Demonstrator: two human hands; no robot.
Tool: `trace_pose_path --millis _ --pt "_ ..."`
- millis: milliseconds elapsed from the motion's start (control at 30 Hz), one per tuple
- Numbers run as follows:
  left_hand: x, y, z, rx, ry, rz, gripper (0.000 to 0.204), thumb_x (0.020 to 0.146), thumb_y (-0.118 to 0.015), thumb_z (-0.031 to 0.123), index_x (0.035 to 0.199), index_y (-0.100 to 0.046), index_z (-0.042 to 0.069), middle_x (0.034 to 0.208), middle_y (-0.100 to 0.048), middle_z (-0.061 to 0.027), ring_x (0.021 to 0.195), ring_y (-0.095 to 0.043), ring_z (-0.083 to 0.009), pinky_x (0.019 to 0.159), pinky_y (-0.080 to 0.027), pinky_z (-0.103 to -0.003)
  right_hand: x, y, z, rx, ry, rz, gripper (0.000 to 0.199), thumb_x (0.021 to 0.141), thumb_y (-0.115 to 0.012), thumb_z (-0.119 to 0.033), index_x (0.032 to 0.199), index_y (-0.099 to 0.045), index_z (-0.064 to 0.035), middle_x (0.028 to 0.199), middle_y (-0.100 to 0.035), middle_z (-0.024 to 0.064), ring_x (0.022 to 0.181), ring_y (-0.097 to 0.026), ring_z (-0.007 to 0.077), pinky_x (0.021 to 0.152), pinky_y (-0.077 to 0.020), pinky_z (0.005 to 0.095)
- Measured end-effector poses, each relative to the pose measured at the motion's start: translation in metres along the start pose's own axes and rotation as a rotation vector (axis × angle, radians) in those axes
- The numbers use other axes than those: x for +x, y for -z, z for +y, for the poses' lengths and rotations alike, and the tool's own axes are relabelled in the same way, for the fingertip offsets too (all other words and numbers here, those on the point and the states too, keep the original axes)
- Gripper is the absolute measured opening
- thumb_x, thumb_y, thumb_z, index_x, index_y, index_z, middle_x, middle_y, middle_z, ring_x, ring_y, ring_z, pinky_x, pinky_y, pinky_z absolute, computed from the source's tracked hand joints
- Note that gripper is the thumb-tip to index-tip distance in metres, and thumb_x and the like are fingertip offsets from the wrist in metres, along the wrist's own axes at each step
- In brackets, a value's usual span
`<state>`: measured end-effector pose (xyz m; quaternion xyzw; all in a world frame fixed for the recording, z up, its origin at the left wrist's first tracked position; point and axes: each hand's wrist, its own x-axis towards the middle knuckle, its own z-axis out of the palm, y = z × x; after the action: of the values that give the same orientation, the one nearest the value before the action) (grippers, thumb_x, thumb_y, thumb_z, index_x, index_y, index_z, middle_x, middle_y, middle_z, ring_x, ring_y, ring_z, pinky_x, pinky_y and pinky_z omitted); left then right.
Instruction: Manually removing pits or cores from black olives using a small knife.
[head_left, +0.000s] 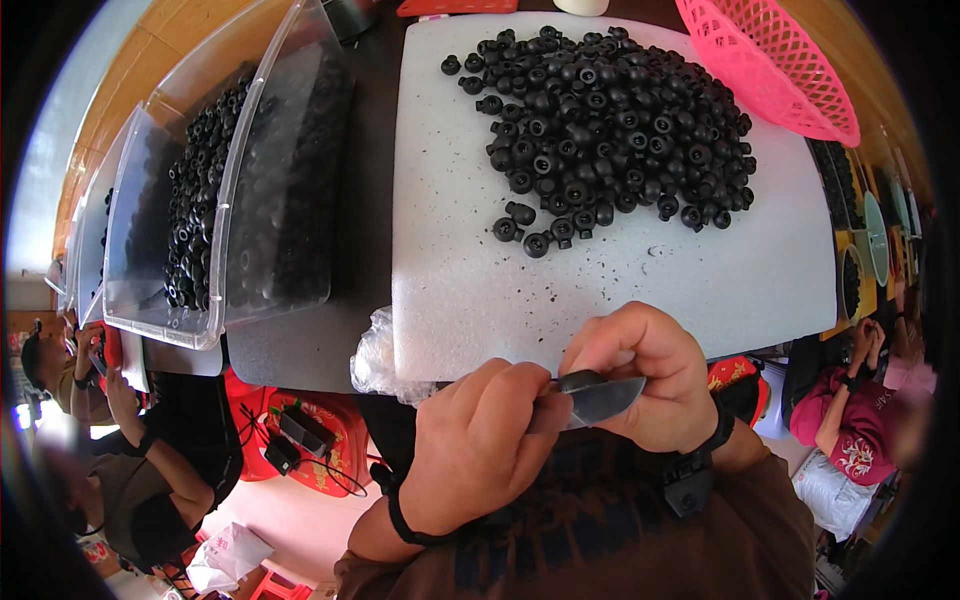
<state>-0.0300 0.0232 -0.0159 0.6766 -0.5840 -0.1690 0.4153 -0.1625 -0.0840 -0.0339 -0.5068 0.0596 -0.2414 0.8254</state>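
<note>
In front of my body, my left hand [480, 450] is closed around the handle end of a small knife [608, 402], whose blade points to the right. My right hand [650, 370] is closed with bent fingers on a small black plastic piece [580, 380], which lies against the blade's upper edge. My fingers hide most of the piece. Beyond my hands, a big pile of black ball-shaped plastic pieces [620, 130] with holes and stubs lies on a white foam sheet [450, 270]. Small black shavings are scattered over the sheet.
Left of the sheet stands a clear plastic bin [225, 260] with black pieces inside. A pink mesh basket [775, 70] is at the back right. Crumpled clear plastic [380, 360] sits by the sheet's near left corner. Other people are at both sides; a red stool [320, 450] is lower left.
</note>
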Motion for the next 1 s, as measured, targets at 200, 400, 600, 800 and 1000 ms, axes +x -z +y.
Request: trace_pose_path --millis 200,400,600,800,1000 --pt "0.0 0.0 0.006 -0.067 0.035 -0.018 0.022 0.072 -0.066 0.007 0.087 -0.05 0.003 0.067 -0.053 -0.0097 0.054 -0.055 -0.0277 0.045 -0.043 -0.034 -0.003 -0.001 0.002 -0.04 0.046 -0.031 0.024 0.083 -0.056 0.001 0.104 -0.045 0.0019 0.093 -0.055 0.0061 0.079 -0.053 0.0071 0.067 -0.0413 0.0188" --pt "0.0 -0.005 0.014 -0.057 0.064 -0.053 0.021 0.073 -0.065 0.005 0.087 -0.049 0.002 0.069 -0.054 -0.0104 0.056 -0.055 -0.0303 0.046 -0.044 -0.036 -0.01 -0.005 -0.001 -0.008 0.077 0.116 0.022 0.081 -0.06 -0.002 0.1 -0.049 0.0002 0.087 -0.057 0.006 0.075 -0.055 0.0105 0.065 -0.0431 0.023" --pt "0.006 0.005 0.014 -0.127 0.229 -0.026 0.015 0.077 -0.057 -0.001 0.09 -0.05 0.001 0.072 -0.055 -0.014 0.059 -0.055 -0.0326 0.052 -0.045 -0.032 0.0 0.0 -0.023 -0.275 0.077 -0.204 0.014 0.075 -0.067 -0.006 0.086 -0.058 -0.0047 0.078 -0.06 0.0084 0.065 -0.057 0.0227 0.058 -0.0451 0.03" --pt "0.004 0.018 0.014 -0.492 0.507 -0.054 0.008 0.087 -0.051 0.008 0.089 -0.05 0.0 0.068 -0.053 -0.0038 0.061 -0.047 -0.0073 0.054 -0.038 -0.021 -0.009 -0.002 -0.013 -0.127 0.192 0.024 0.018 0.079 -0.063 0.0 0.094 -0.053 0.001 0.082 -0.06 0.0089 0.066 -0.057 0.0119 0.055 -0.0421 0.0216" --pt "0.005 0.02 0.011 -0.763 0.498 -0.198 0.014 0.089 -0.051 0.015 0.09 -0.052 0.001 0.069 -0.052 -0.0013 0.062 -0.044 -0.0064 0.056 -0.037 -0.021 -0.005 0.003 -0.009 -0.206 0.218 -0.006 0.018 0.08 -0.062 -0.002 0.095 -0.053 0.0005 0.082 -0.06 0.0077 0.063 -0.056 0.0102 0.054 -0.041 0.0201"
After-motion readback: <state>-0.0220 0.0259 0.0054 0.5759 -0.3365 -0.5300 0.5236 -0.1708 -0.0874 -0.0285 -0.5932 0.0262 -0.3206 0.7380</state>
